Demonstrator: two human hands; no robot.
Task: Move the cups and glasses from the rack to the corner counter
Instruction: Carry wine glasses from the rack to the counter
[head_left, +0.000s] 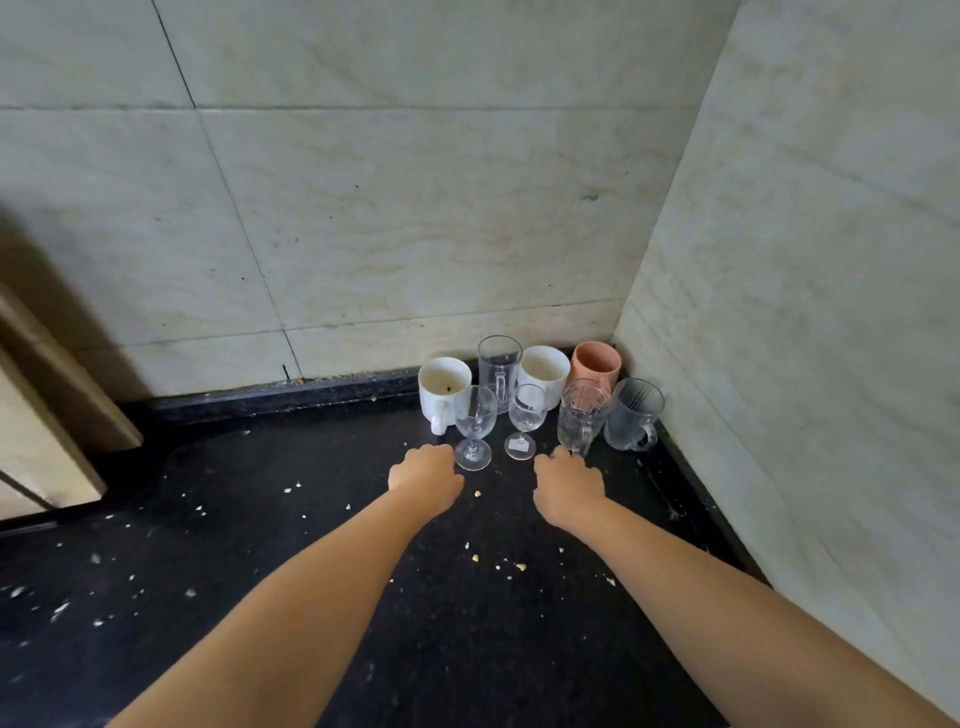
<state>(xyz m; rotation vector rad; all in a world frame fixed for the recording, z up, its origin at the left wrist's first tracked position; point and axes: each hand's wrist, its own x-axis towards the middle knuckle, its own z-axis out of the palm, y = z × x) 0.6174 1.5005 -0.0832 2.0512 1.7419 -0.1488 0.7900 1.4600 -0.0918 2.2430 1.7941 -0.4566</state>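
1. Seven cups and glasses are standing upright together in the far right corner of the black counter (311, 519), where the two tiled walls (415, 208) are meeting.
2. Sitting in the far row, from left to right, are a white mug (442, 391), a tall clear glass mug (498, 366), a second white cup (544, 371) and a terracotta cup (595, 365).
3. Standing in the near row are a left wine glass (474, 418), a right wine glass (525, 418), a patterned glass mug (581, 415) and, furthest right, a wide glass mug (634, 414) just beside the right wall.
4. Reaching in from the near edge, the left hand (426, 480) is hovering knuckles-up just beside the foot of the left wine glass; its fingers are curling downward and gripping nothing that is showing, though I cannot tell whether the fingertips are touching the foot.
5. Reaching likewise, the right hand (569, 488) is lying near the patterned glass mug with fingers loosely bent and grasping nothing visible; whether they are touching the mug is unclear.
6. Lying scattered over the counter are pale crumbs (475, 558).
7. Showing at the left edge is a beige cabinet panel (47, 415).
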